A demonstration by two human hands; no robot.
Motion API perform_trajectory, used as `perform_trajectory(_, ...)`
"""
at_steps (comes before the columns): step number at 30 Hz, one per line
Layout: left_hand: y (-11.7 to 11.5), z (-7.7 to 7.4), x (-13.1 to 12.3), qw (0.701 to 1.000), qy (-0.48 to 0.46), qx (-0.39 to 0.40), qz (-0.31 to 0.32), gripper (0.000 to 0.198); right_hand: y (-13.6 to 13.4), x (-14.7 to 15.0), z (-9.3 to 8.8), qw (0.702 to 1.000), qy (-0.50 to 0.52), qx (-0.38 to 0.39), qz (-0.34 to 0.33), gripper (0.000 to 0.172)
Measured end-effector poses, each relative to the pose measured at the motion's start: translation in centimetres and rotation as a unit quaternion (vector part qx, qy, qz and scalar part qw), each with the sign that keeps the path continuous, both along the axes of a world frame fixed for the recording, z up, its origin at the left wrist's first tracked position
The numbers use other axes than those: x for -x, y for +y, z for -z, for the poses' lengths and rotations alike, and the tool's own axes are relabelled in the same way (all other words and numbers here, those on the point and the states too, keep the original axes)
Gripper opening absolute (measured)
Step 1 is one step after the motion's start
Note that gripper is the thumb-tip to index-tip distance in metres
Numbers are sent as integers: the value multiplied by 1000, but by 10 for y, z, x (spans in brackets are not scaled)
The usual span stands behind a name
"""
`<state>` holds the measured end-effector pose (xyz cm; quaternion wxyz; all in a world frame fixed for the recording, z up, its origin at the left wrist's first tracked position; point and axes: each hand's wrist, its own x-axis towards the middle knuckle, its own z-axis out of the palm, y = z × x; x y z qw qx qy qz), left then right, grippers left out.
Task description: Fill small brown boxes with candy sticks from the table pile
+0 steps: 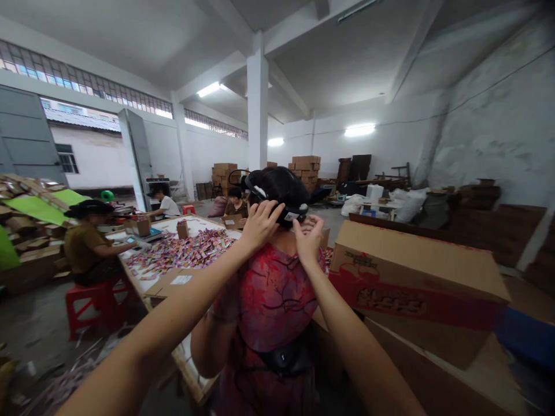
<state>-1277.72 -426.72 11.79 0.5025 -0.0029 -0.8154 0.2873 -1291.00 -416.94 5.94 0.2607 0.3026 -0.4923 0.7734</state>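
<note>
Directly in front of me a person in a red patterned top (280, 289) stands with their back to me. A black head strap (299, 212) with a small white label runs around the back of their head. My left hand (262, 224) is closed on the strap's left side, its fingers bent over the band. Beside the label, my right hand (309, 236) has its thumb close to the strap and its fingers loosely curled, apart from the thumb. Nothing shows between them. A black waist pouch (281, 359) sits at the person's lower back.
A worktable (203, 221) on the left bears a heap of small colourful packets (186, 248) and cartons. A large cardboard box (416, 283) stands close on the right. Several people sit around the table, one on a red stool (89, 300). Stacked boxes (304, 170) stand behind.
</note>
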Motion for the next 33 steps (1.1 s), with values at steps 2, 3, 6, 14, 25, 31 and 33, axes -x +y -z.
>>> perform_trajectory(2,6,0,-2,1000,1,3,7,53,3,4,1,1000,-14,-4,-5,54)
perform_trajectory(3,9,1,-3,1000,0,7,10,54,4,5,2,1000,-14,-8,-18,55)
perform_trajectory(6,17,1,-4,1000,-7,13,12,53,5,2,-1,997,15,-19,-73,57)
perform_trajectory(14,4,-3,-2,999,-24,-26,-5,53,4,-16,-10,999,45,-18,-21,48)
perform_trajectory(25,15,55,-162,996,58,-20,58,48,41,-115,22,998,17,31,-53,33)
perform_trajectory(31,-85,122,-316,970,141,-163,-112,61,17,-206,25,996,64,43,-44,22)
perform_trajectory(33,-127,141,-360,947,181,-203,-170,60,-6,-241,32,994,59,78,-42,21)
